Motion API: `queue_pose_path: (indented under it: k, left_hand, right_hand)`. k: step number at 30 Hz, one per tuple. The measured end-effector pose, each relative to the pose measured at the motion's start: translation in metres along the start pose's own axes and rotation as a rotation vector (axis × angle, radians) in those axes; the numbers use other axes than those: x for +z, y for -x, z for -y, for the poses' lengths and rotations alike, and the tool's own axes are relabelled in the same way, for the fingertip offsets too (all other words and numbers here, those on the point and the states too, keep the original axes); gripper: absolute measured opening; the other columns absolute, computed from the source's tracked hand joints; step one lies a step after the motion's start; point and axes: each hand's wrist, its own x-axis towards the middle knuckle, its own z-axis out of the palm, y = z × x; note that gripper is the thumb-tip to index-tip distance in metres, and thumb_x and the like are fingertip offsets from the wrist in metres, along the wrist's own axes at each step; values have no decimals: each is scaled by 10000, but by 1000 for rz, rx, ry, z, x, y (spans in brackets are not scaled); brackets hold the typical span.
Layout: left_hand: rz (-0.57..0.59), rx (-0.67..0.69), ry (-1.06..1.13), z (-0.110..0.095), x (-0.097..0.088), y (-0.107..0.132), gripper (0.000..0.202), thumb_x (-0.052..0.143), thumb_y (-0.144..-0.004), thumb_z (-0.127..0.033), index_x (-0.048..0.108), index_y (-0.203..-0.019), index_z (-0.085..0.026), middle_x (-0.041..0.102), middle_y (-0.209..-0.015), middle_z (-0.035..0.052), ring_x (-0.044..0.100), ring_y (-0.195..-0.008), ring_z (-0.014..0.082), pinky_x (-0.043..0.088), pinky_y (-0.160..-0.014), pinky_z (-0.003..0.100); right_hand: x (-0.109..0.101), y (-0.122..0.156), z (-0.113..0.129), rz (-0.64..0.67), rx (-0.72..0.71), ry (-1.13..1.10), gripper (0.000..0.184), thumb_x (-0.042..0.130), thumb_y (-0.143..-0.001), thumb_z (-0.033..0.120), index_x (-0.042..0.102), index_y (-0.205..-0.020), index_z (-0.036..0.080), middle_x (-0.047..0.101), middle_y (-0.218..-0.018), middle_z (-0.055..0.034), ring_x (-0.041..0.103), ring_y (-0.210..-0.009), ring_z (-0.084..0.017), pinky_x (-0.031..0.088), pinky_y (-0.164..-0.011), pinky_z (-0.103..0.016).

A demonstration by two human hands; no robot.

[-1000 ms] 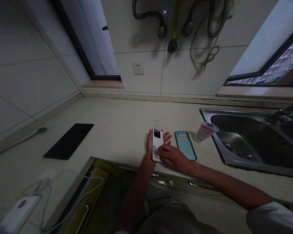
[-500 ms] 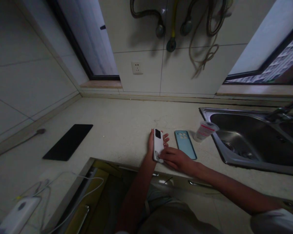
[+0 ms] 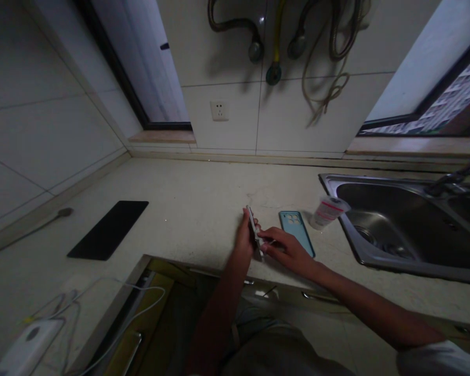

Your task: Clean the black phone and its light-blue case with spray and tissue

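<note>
My left grip (image 3: pixel 244 235) holds the phone (image 3: pixel 253 223) tilted; my right grip (image 3: pixel 285 247) touches it, holding what I cannot tell.

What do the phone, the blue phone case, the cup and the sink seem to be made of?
Phone: perhaps glass or plastic; pale, but too edge-on to judge finish.
Blue phone case: probably smooth plastic or silicone; even colour, neat camera openings.
Cup: probably thin, clear plastic; it looks see-through around red print.
Sink: likely satin stainless steel; grey, soft highlights.
</note>
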Motion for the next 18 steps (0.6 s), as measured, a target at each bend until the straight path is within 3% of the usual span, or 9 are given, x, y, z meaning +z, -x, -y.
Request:
queue_pose_path:
  k: [5,8,12,15,18]
  left_hand:
    - [-56,149,-39,4,2,-2,486,804,-688,-591,548,-726,-179,538,-542,-36,504,-446,91,410,-482,224]
    - [-66,188,-39,5,3,-1,470,872,-628,-514,594,-790,-171,608,-599,-18,571,-505,115,437,-523,231]
    - [1,76,-11,3,4,0,344,834,-706,-379,635,-894,-172,700,-725,26,653,-626,157,509,-638,272]
    - [63,-15,43,0,4,2,216,720,-781,-276,667,-947,-147,739,-815,75,709,-787,216,546,-807,349]
    - [147,-80,39,-3,5,5,270,645,-805,-279,684,-1014,-112,753,-882,122,712,-951,291,525,-934,444]
  right_hand:
    - [-2,17,5,-82,-5,27,339,617,-953,353,632,-1277,255,690,-1113,-111,667,-992,-232,588,-832,-380]
    - [-6,25,4,-121,34,45,332,619,-950,346,643,-1270,261,688,-1110,-106,671,-969,-223,602,-785,-357]
    - [-15,29,-4,-179,136,15,299,626,-934,365,686,-1201,245,703,-1038,-91,683,-869,-210,595,-688,-319]
    - [-21,28,-12,-215,216,22,281,649,-909,389,723,-1131,233,717,-922,-65,668,-781,-199,566,-668,-315]
    - [-25,25,-22,-253,276,19,286,665,-886,410,745,-1084,219,716,-852,-50,642,-720,-189,532,-636,-306]
